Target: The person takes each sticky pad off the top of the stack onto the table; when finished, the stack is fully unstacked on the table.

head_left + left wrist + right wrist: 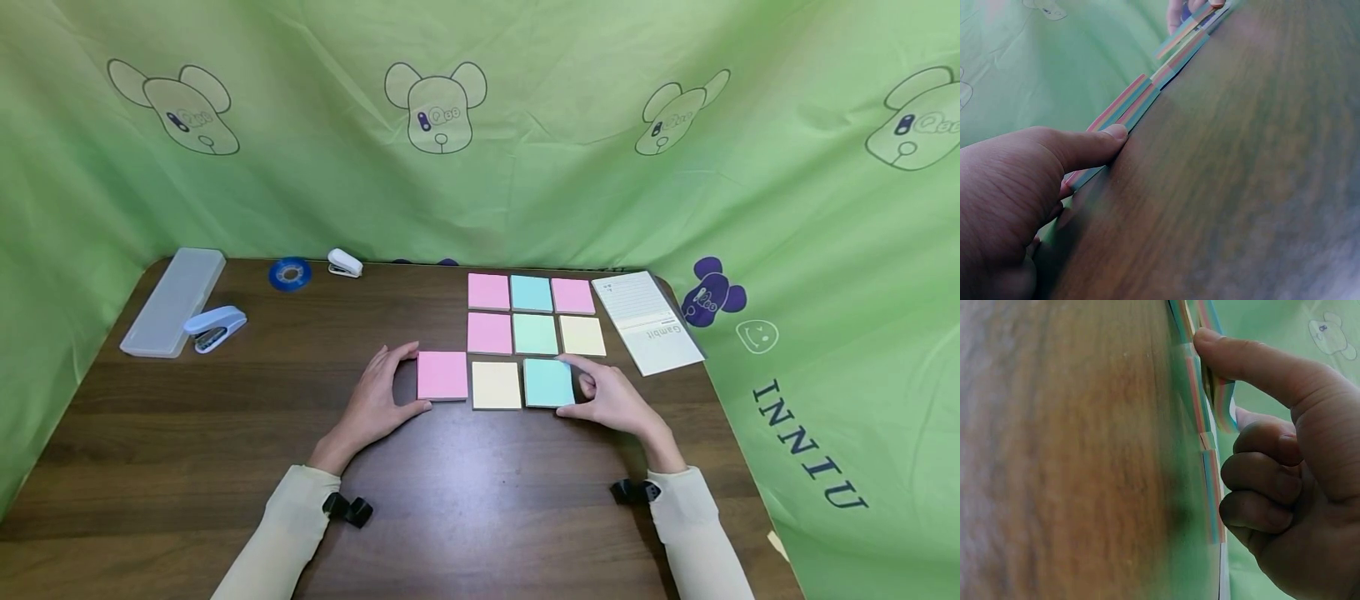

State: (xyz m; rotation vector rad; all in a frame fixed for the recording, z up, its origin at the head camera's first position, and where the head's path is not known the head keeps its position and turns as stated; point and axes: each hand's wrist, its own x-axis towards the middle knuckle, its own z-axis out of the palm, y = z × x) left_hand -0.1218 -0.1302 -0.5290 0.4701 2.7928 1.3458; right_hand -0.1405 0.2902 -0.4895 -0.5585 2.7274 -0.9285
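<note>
Several square sticky note pads lie in rows at the right of centre on the table. My left hand point(372, 400) holds the pink sticky note pad point(442, 375) at the left end of the near row, thumb at its near edge and index finger at the far one. My right hand point(609, 398) pinches the turquoise sticky note pad point(547, 383) at that row's right end, its other fingers curled in. Between these two lies a cream pad point(496, 386). In the right wrist view, the gripped pad point(1225, 403) looks slightly raised off the table.
Behind are a mint pad point(536, 334), another cream pad point(582, 336) and more pink ones. A printed notepad point(649, 323) lies at right. Far left are a frosted case point(174, 302), a blue stapler point(215, 327), blue tape point(289, 273) and a small white stapler point(345, 262).
</note>
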